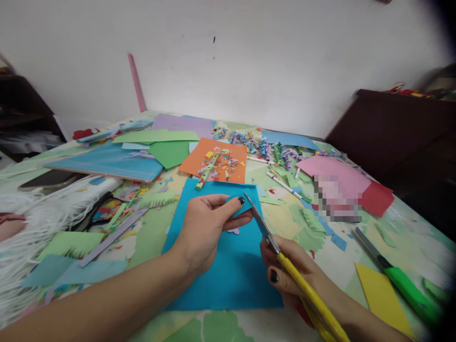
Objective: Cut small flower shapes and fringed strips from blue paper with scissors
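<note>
No words, labels, brands or numbers can be read. Beyond the right hand (302,259), off to its right, a pixelated patch (337,198) hides any print there — and marks on the white stick (284,185) past that hand are too small to make out.

The scissors (290,273) have shiny metal blades & smooth plast. handles; small blue piece (245,207) & big blue sheet (231,280) are matt paper, orange sheet (192,164) also; green cutter (401,282) w/ plast. body, metal blade; wall (270,71) looks matt
</note>
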`<control>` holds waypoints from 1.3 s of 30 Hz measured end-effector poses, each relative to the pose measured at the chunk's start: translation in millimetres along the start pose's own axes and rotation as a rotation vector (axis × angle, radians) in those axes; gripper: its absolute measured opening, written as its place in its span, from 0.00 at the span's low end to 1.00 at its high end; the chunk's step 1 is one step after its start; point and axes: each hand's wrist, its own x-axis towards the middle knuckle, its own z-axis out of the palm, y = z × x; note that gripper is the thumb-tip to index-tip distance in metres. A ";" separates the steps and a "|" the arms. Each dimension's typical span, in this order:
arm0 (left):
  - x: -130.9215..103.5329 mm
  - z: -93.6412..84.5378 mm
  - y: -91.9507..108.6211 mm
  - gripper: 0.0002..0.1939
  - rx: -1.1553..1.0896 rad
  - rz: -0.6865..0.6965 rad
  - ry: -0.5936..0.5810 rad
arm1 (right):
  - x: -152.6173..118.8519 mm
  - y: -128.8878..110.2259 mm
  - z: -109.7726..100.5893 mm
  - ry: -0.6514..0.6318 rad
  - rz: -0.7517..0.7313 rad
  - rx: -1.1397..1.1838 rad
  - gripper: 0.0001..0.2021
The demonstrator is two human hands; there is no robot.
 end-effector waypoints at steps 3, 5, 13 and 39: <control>0.2 0.1 0.3 0.05 0.003 0.003 0.001 | -0.4 0.2 0.1 -0.006 0.026 0.024 0.20; 0.1 0.1 0.5 0.05 0.008 0.004 -0.001 | -0.9 -0.1 0.6 -0.006 0.030 0.034 0.20; 1.1 0.3 -1.1 0.05 0.002 0.003 0.007 | 4.2 6.1 -6.5 -0.043 -0.049 0.046 0.21; 1.0 0.6 -2.4 0.06 0.000 0.019 0.005 | -0.8 3.6 -3.1 -0.027 -0.052 0.052 0.17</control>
